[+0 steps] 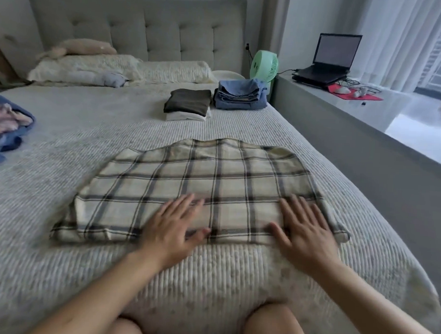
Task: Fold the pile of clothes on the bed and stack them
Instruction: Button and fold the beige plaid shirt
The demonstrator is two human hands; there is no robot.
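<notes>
Both hands, left hand (172, 228) and right hand (305, 231), lay flat with fingers spread (gripping nothing) on the plaid garment's (201, 186) near edge, probably to smooth it, folded stacks (217, 101) lying well beyond.

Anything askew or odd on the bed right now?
Nothing serious. The plaid garment has a corner poking out past its folded edge beside the right hand. Unfolded clothes remain at the left.

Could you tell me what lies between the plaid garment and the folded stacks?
Only bare bedspread in the head view, between the plaid garment and the folded stacks.
</notes>
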